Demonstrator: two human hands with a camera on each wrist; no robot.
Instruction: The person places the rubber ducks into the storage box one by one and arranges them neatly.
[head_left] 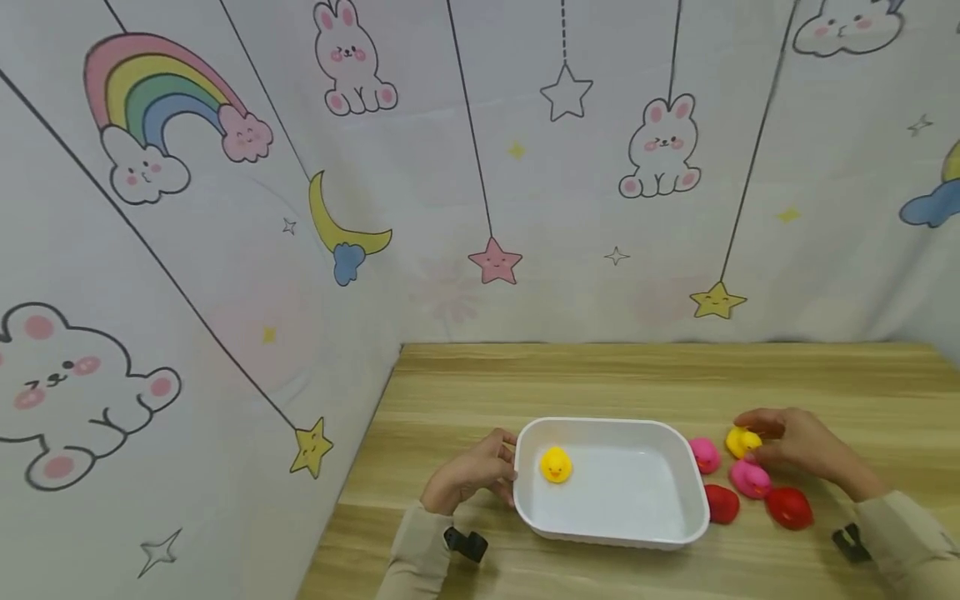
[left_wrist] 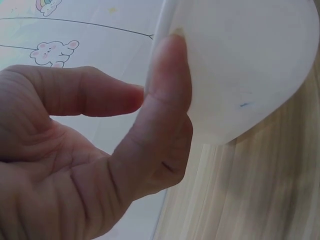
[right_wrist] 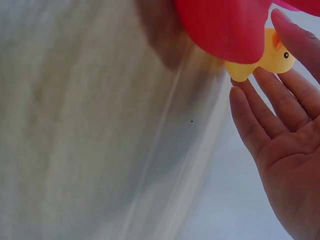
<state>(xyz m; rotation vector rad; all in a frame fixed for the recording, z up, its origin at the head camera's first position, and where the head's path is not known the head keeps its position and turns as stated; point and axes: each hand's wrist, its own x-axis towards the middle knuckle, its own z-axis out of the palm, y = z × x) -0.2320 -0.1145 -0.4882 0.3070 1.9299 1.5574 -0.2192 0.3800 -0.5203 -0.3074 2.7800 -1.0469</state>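
Note:
My left hand (head_left: 476, 473) holds the left end of a white plastic basin (head_left: 611, 540), pinching its rim in the left wrist view. Inside the basin, toward its left, sits a yellow rubber duck (head_left: 556, 465). To the right of it my right hand (head_left: 802, 446) has thumb and fingers round another yellow rubber duck (head_left: 741, 442); its eye and orange beak show in the right wrist view. Close by lie two pink rubber ducks, one (head_left: 705, 456) against the basin's right side and one (head_left: 751, 479) just below the yellow one. Two red ones (head_left: 722, 505) (head_left: 789, 507) lie nearer me.
Everything stands on a wood-grain table (head_left: 600, 375). A white cloth (head_left: 570, 183) with printed rabbits, stars and clouds hangs behind it and along the left side. A black wrist strap (head_left: 465, 544) is on the left sleeve.

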